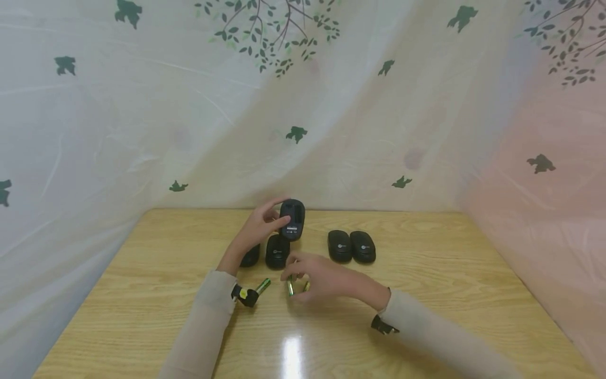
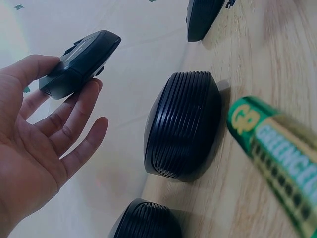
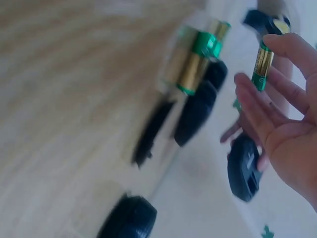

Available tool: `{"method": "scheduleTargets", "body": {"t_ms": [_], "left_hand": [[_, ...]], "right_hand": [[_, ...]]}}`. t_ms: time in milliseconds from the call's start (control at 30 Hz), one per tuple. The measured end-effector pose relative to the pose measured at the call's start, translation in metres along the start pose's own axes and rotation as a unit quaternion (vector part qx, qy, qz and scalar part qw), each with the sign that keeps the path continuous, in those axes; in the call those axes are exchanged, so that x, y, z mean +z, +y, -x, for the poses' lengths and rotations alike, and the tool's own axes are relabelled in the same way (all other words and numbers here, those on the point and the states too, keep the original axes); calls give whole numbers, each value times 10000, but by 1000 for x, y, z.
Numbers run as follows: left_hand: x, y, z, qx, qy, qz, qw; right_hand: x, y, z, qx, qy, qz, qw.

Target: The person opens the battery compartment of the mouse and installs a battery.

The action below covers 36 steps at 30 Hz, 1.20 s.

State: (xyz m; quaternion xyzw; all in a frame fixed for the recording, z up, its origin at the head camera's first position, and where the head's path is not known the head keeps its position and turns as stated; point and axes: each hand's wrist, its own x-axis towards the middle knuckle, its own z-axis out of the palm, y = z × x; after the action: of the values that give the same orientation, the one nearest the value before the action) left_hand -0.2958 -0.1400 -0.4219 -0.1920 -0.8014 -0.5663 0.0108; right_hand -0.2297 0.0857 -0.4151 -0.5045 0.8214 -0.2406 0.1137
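Holds up a black mouse [image 1: 294,225] in the left hand [image 1: 259,223], clear of the table [image 1: 142,295]. Pinches it with the thumb on the underside and fingers round the far side, spreading the remaining fingers loosely. Turns that underside toward the head camera, showing a dark recess at twelve o'clock and a white label at six. At six o'clock from the mouse, pinches a green-and-gold battery [image 3: 262,67] at the fingertips of the right hand [image 1: 326,276].

Has a second battery [image 1: 263,286] lying at seven o'clock from the mouse, lettered GP in the left wrist view, and a third battery [image 1: 306,286] mostly hidden past the right hand. Shows more batteries in the right wrist view, too blurred to count.

Has a mouse standing on the table [image 1: 276,252] at seven o'clock, another [image 1: 251,256] at eight, partly covered by the left wrist, and a pair of mice [image 1: 351,247] side by side at four. Wears pale sleeves [image 1: 203,310] and a small dark camera [image 1: 248,297] at each wrist. Faces a pale curtain [image 1: 189,105] printed with green birds and leafy branches.
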Motion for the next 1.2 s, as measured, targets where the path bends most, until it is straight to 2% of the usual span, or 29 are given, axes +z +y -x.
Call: {"method": "scheduleTargets", "body": {"t_ms": [133,300,700,833,900,1000,1200], "left_hand": [[-1,-1,0,75,-20,-26,10000],[-1,-3,-1,195,0,-146,9997],[0,-3,-1,302,-3,-170,9994],[2,-2,-1,233,-32,-145,9996],[2,-3,-1,160,-42,-148,9998],[3,-3,-1,51,-50,-132,9999],[3,-3,0,-33,-75,-106,9999]], "right_hand": [[-13,4,-3,151,211,-707,9972],[-25,12,-8,182,519,-1091,9925],[-47,29,-16,-72,1051,-1103,9883],[-56,30,-16,72,1209,-1308,9840],[-58,30,-17,308,1296,-1516,9794],[-61,32,-17,586,1503,-1977,9669],[-63,40,-19,589,2139,-2668,9379]]}}
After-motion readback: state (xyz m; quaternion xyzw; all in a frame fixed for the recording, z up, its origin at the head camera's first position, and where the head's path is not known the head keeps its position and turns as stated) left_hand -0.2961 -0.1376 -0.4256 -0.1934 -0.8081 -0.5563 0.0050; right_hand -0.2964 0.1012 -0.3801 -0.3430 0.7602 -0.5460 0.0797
